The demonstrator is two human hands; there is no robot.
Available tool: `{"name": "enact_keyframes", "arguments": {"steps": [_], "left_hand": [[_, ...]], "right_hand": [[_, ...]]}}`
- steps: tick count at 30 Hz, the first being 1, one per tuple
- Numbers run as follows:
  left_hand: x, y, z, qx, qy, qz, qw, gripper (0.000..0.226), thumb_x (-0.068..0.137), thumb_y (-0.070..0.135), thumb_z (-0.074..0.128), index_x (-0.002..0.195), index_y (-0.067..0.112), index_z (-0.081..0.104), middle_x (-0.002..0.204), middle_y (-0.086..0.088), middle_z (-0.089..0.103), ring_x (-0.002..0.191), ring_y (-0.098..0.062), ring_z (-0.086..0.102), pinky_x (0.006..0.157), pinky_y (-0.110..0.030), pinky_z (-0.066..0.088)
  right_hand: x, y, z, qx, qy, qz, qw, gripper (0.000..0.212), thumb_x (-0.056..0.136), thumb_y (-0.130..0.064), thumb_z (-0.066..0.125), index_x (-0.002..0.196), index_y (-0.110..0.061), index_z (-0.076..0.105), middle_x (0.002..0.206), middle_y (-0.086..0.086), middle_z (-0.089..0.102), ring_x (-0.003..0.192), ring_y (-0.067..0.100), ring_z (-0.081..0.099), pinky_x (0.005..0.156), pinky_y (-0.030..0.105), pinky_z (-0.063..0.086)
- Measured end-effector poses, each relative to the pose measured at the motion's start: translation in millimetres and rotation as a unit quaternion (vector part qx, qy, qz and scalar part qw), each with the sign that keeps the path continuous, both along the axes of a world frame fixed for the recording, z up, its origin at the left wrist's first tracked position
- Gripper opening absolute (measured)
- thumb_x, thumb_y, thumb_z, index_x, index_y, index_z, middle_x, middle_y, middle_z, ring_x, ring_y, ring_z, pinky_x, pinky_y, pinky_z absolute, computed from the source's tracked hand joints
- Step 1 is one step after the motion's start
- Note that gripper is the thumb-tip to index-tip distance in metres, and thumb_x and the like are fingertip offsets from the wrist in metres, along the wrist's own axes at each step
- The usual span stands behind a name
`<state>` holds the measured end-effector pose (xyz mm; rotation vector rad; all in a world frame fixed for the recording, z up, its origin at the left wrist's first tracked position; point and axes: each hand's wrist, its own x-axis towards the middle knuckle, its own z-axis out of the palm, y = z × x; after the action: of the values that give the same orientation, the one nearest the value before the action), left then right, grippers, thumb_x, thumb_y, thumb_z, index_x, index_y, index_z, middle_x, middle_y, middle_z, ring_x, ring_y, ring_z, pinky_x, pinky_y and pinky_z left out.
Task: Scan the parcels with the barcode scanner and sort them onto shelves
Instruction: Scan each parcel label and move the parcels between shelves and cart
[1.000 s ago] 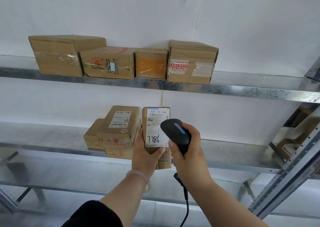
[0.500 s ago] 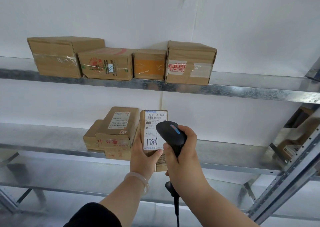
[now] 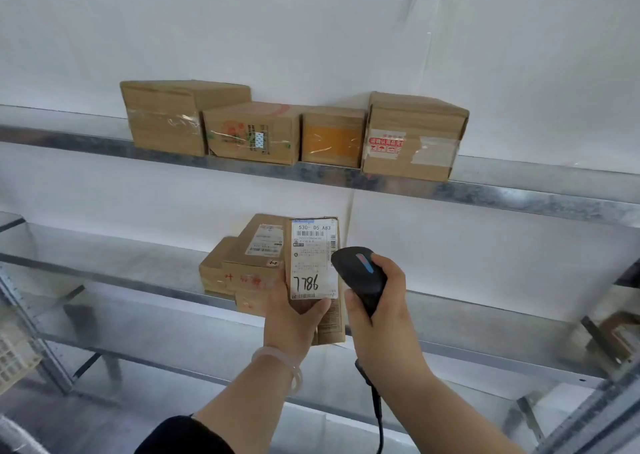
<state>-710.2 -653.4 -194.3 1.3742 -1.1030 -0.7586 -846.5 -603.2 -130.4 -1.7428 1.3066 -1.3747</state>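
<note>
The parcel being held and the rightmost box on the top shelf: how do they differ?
The held parcel is slim, upright in the left hand; the shelf box is bulkier, resting on the top shelf. The held parcel bears a white label marked 7786; the shelf box bears a red sticker and tape. Both are brown cardboard.
</note>
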Motion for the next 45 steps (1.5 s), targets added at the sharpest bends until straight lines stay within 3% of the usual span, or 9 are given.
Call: {"name": "enact_keyframes", "arguments": {"steps": [6,8,11,16,23,29,34,39,45], "left_hand": [[58,41,23,-0.032,0.018,0.078,0.996,0.074,0.078,0.009,0.081,0.137,0.033,0.044,0.117,0.011,0.065,0.105,-0.008,0.063,0.074,-0.011,0.054],[84,59,30,-0.042,0.019,0.118,0.992,0.069,0.078,0.002,0.078,0.132,0.033,0.048,0.114,0.012,0.067,0.098,0.003,0.063,0.07,-0.008,0.051],[123,87,39,-0.047,0.029,0.172,0.984,0.064,0.078,-0.003,0.077,0.118,0.039,0.05,0.111,0.011,0.067,0.09,0.011,0.063,0.066,-0.005,0.049],[191,133,45,-0.044,0.029,0.243,0.969,0.062,0.081,-0.005,0.074,0.121,0.033,0.047,0.104,0.013,0.067,0.079,0.019,0.061,0.063,0.0,0.045],[310,186,41,-0.041,0.025,0.287,0.957,0.069,0.08,0.005,0.078,0.136,0.03,0.046,0.117,0.01,0.069,0.101,0.003,0.065,0.084,-0.015,0.053],[409,231,43,-0.042,0.027,0.33,0.943,0.077,0.081,-0.001,0.074,0.136,0.036,0.036,0.12,0.014,0.063,0.111,-0.001,0.061,0.081,-0.01,0.049],[472,255,37,-0.009,0.035,0.366,0.93,0.077,0.082,0.008,0.077,0.136,0.038,0.032,0.124,0.012,0.06,0.113,-0.007,0.059,0.099,-0.029,0.048],[522,257,25,0.006,0.035,0.385,0.922,0.078,0.081,0.006,0.077,0.142,0.034,0.037,0.128,0.007,0.062,0.119,-0.012,0.058,0.105,-0.036,0.047],[579,228,13,0.034,0.017,0.425,0.904,0.071,0.075,0.018,0.08,0.122,0.056,0.043,0.123,0.008,0.065,0.114,-0.012,0.062,0.1,-0.044,0.052]], "right_hand": [[51,-11,-3,-0.017,0.012,0.086,0.996,0.057,0.095,-0.023,0.057,0.117,-0.064,0.024,0.116,-0.033,0.05,0.102,0.005,0.06,0.083,0.029,0.056],[79,-11,-3,-0.018,0.015,0.128,0.991,0.055,0.094,-0.02,0.058,0.121,-0.055,0.027,0.113,-0.04,0.045,0.103,0.008,0.059,0.086,0.026,0.055],[127,-6,-6,-0.029,0.011,0.178,0.983,0.053,0.091,-0.018,0.063,0.129,-0.042,0.035,0.121,-0.025,0.049,0.113,-0.001,0.051,0.095,0.028,0.05],[207,20,-2,-0.051,-0.009,0.284,0.957,0.057,0.086,-0.003,0.067,0.126,-0.033,0.038,0.117,-0.02,0.051,0.107,-0.021,0.046,0.082,-0.002,0.036],[327,55,-7,-0.032,-0.003,0.35,0.936,0.06,0.09,-0.015,0.064,0.123,-0.052,0.031,0.125,-0.017,0.051,0.109,-0.014,0.05,0.085,0.007,0.046],[435,88,-4,-0.031,-0.015,0.397,0.917,0.059,0.091,-0.016,0.064,0.123,-0.051,0.03,0.122,-0.02,0.05,0.103,-0.019,0.05,0.079,0.0,0.041],[503,104,-10,-0.016,-0.019,0.424,0.905,0.056,0.09,-0.018,0.064,0.118,-0.055,0.032,0.122,-0.019,0.05,0.109,-0.001,0.056,0.081,0.001,0.043],[558,98,-21,0.007,-0.011,0.443,0.897,0.056,0.09,-0.021,0.064,0.121,-0.054,0.032,0.124,-0.017,0.05,0.111,-0.001,0.056,0.082,0.004,0.044],[624,62,-35,0.026,-0.008,0.471,0.882,0.057,0.09,-0.019,0.065,0.119,-0.056,0.033,0.116,-0.031,0.045,0.108,-0.021,0.047,0.082,0.002,0.042]]}}
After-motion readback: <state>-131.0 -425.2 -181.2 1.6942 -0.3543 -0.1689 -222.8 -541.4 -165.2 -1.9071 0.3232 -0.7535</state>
